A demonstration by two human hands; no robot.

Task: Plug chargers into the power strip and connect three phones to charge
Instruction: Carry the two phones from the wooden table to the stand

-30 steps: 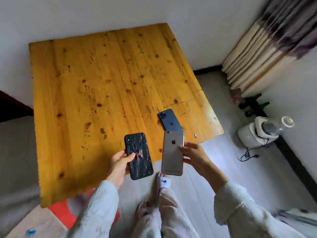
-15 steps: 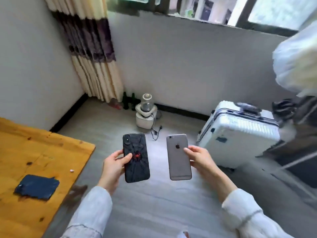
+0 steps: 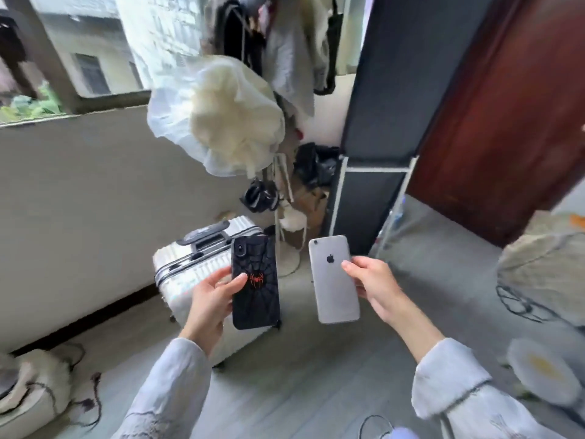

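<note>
My left hand grips a black phone in a spider-web case with a red spider, back side toward me, held upright. My right hand holds a silver-grey phone by its right edge, back side up, logo showing. Both phones hang in the air above the grey floor, side by side and apart. The wooden table, the third dark blue phone, the chargers and the power strip are out of view.
A white ribbed suitcase stands on the floor behind the black phone. A clothes rack with hanging garments and a dark cabinet rise ahead. A red-brown door is at the right. Cables lie on the floor at lower left.
The view has swung right, away from the wooden table and the dark blue phone lying on it. Both hands keep hold of their phones and carry them along.
</note>
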